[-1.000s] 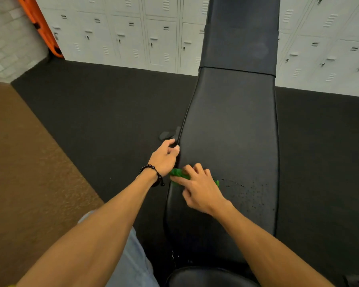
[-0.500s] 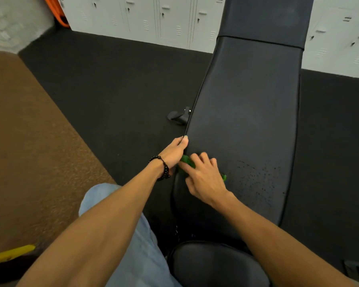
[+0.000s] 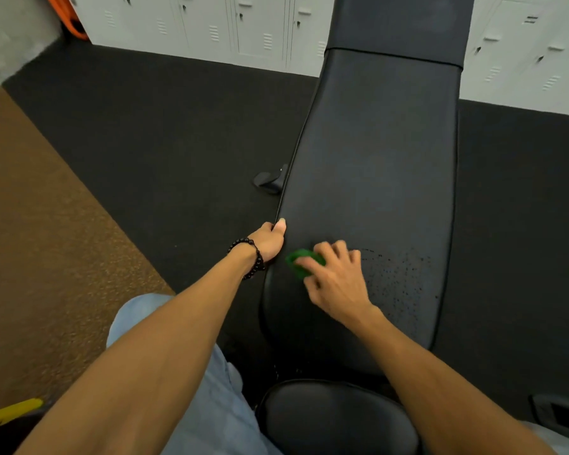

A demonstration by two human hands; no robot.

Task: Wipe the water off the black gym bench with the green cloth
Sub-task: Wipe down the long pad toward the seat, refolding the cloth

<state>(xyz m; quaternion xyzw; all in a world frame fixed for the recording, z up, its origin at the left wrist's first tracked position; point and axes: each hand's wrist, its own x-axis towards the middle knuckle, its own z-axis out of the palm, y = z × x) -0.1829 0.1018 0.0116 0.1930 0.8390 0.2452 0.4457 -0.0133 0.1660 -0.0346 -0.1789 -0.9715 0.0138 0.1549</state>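
A row of pale grey lockers (image 3: 211, 24) with small vents and handles runs along the far wall, and an orange object (image 3: 67, 19) leans at the left end of that row beside a white brick wall (image 3: 10, 37). Dark rubber flooring (image 3: 151, 136) covers most of the ground, meeting a brown carpet (image 3: 37, 244) along a diagonal edge on the left. At the lower left edge lies a yellow object (image 3: 9, 413), too cropped to identify, and light blue denim (image 3: 211, 408) covers a leg at the bottom.
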